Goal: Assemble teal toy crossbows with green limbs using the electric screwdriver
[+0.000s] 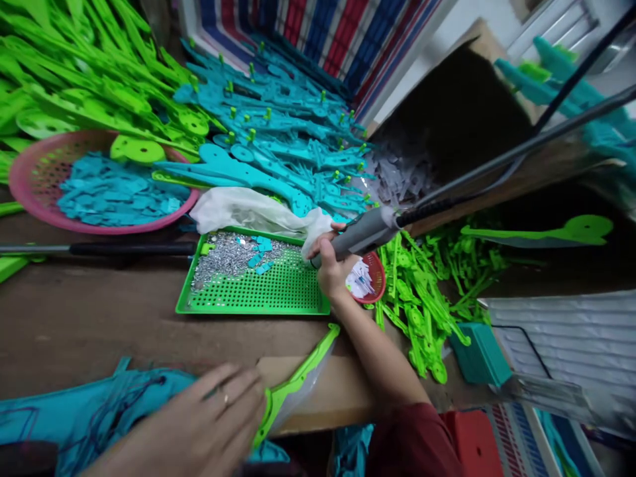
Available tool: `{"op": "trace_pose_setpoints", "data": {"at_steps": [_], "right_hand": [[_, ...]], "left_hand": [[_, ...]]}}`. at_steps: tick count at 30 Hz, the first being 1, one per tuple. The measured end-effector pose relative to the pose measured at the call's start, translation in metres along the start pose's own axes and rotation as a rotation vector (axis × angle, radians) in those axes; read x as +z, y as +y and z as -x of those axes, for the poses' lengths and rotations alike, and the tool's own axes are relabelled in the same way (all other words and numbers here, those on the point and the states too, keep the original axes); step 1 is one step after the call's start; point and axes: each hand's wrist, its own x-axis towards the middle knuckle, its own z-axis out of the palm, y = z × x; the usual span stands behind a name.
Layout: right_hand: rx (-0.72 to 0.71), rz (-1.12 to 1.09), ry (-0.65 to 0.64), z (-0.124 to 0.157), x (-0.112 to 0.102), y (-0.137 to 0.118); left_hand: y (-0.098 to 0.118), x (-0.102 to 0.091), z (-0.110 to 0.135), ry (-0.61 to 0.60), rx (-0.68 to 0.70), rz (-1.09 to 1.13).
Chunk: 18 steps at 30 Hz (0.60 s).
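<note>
My right hand (338,268) is wrapped round a grey corded electric screwdriver (365,233) above the right end of a green perforated tray (253,308). Small metal screws (223,255) and a few turquoise plastic pieces (263,250) lie in the tray. In the foreground my left hand (213,417), wearing a ring, is slightly blurred, its fingers stretched out side by side. Its fingertips are at the edge of a lime-green knife-shaped plastic piece with a grey blade (295,384), resting over a cardboard surface (342,387). The left thumb is hidden.
At left stands a pink basket (30,172) of turquoise pieces, under piled lime-green parts (89,73). Turquoise parts (278,152) are heaped behind the tray. A red basket (380,278), more green parts (422,311) and cardboard boxes (561,159) are right. Another black-handled tool (132,249) lies left.
</note>
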Motion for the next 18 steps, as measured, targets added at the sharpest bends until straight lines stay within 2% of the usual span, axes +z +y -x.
{"op": "trace_pose_setpoints", "data": {"at_steps": [2, 5, 15, 18], "right_hand": [[-0.026, -0.026, 0.001, 0.0, -0.002, 0.003], [-0.058, -0.068, -0.004, 0.0, -0.002, 0.004], [-0.012, -0.038, 0.024, -0.001, 0.0, 0.008], [-0.04, -0.056, 0.037, -0.004, 0.005, -0.005]], "left_hand": [[0.018, 0.003, 0.019, -0.017, -0.04, 0.064], [0.028, 0.013, 0.03, -0.06, -0.048, 0.08], [0.034, 0.041, 0.026, 0.03, -0.09, 0.023], [0.037, 0.05, 0.026, 0.088, -0.121, 0.042]]}}
